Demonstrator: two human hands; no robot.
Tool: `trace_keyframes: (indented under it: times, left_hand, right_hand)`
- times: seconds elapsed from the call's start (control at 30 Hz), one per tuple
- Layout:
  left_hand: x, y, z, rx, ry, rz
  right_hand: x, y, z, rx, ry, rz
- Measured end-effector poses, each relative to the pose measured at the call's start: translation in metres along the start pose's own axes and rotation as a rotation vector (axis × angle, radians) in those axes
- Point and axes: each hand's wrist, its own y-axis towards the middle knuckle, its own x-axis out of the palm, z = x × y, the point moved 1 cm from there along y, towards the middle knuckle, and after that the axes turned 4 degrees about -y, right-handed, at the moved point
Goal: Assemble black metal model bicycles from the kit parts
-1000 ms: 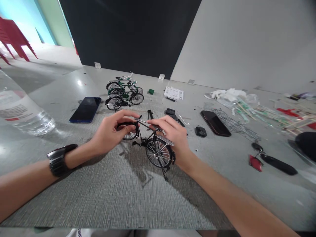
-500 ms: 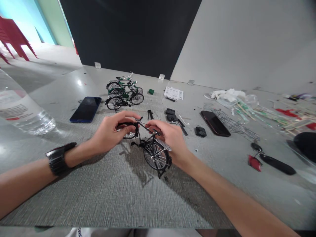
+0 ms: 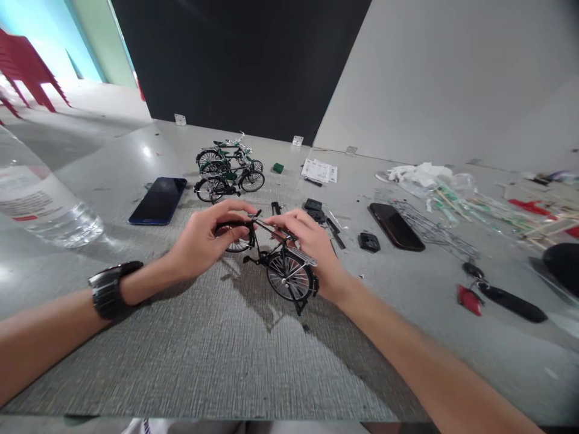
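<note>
Between my hands is a black toy bicycle [image 3: 290, 276] with spoked wheels and a silver rear rack, tilted over the grey tabletop. My left hand [image 3: 203, 241], wearing a black watch on the wrist, pinches the bicycle's front end near the handlebar and front wheel. My right hand [image 3: 319, 250] grips it from the far side, around the frame by the seat; some of those fingertips are hidden behind the bicycle. The rear wheel and stand point toward me, and their shadow falls on the table [image 3: 217, 361] below.
Several toy bicycles [image 3: 228, 176] stand behind my hands. A blue phone [image 3: 158, 201] and a water bottle [image 3: 43, 193] are at left. Rightward lie black plastic parts [image 3: 314, 208], a dark phone [image 3: 397, 226], keys [image 3: 511, 300], wire and plastic scraps [image 3: 446, 196].
The bicycle's rear end has risen a little and shifted slightly right, with my right hand moving along. My left hand keeps its pinch at the front.
</note>
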Motion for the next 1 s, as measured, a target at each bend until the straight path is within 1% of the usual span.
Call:
trace_keyframes:
  times: [0.1,0.23,0.33,0.4,0.47,0.57,0.63,0.73,0.8,0.87,1.0]
  left_hand:
    - [0.001,-0.002,0.000,0.008,-0.008,0.013]
    - [0.001,-0.003,0.002,0.020,-0.007,0.033]
    - [0.002,-0.003,0.003,0.005,-0.008,0.042]
    - [0.002,-0.003,0.004,0.004,-0.016,0.036]
    - [0.002,-0.003,0.004,0.007,-0.021,0.024]
    - [0.001,-0.002,0.005,0.025,-0.003,0.003]
    - [-0.001,-0.002,0.004,0.044,0.034,-0.023]
    - [-0.004,-0.002,0.003,0.074,0.099,-0.072]
    - [-0.005,-0.002,0.003,0.089,0.133,-0.096]
    - [-0.005,-0.001,0.003,0.092,0.150,-0.104]
    - [-0.003,0.000,0.003,0.073,0.108,-0.068]
  right_hand:
    - [-0.006,-0.003,-0.004,-0.041,-0.125,0.063]
    - [-0.008,-0.008,-0.006,-0.105,-0.237,0.086]
    - [-0.006,-0.011,-0.004,-0.117,-0.255,0.081]
    - [-0.006,-0.010,-0.004,-0.081,-0.220,0.064]
    - [-0.006,-0.008,-0.006,-0.028,-0.139,0.049]
    - [-0.008,-0.003,-0.010,0.059,0.083,0.025]
    - [-0.009,0.002,-0.009,0.166,0.243,-0.014]
    - [-0.009,0.007,-0.005,0.376,0.459,-0.184]
    - [-0.009,0.009,-0.001,0.448,0.562,-0.292]
    - [-0.010,0.010,0.001,0.429,0.558,-0.310]
    - [-0.010,0.010,-0.001,0.240,0.355,-0.210]
